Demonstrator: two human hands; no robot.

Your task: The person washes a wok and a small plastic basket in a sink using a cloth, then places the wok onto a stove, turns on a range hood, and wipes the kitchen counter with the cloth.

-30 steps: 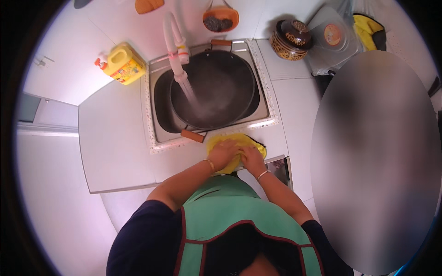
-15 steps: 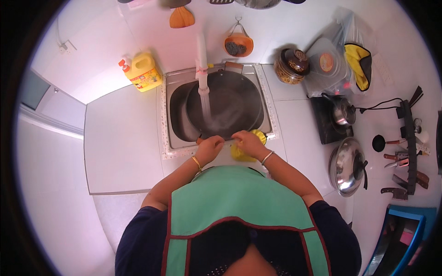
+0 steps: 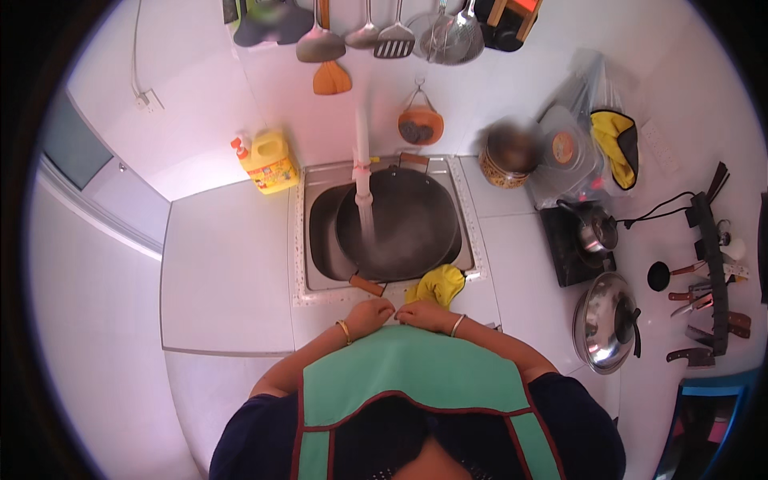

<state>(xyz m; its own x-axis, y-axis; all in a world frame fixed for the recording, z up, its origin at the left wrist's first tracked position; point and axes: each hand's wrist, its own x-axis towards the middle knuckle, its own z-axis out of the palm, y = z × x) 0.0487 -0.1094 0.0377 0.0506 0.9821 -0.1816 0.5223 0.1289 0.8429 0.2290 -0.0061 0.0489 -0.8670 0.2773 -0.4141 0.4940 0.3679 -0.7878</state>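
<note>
My left hand (image 3: 370,318) and my right hand (image 3: 426,317) are close together just above the top of my green apron (image 3: 416,360). Both have curled fingers, and nothing shows in them. Ahead of them a large dark wok (image 3: 404,224) with wooden handles sits in the steel sink (image 3: 322,236). Its near wooden handle (image 3: 367,286) lies over the sink's front rim. From the white tap (image 3: 362,188) water runs into the wok. A crumpled yellow cloth (image 3: 441,284) lies at the sink's front edge, just beyond my right hand.
A yellow detergent jug (image 3: 272,164) stands left of the sink. To the right are a patterned pot (image 3: 506,164), a small steel pan (image 3: 597,230) on a black hob (image 3: 558,248), and a domed lid (image 3: 602,320). Knives hang on a rack (image 3: 706,272); ladles (image 3: 322,46) hang above.
Both my hands have drawn back from the wok's near edge toward my apron. The view has tilted upward, bringing the hanging utensils into sight. Water keeps running into the wok.
</note>
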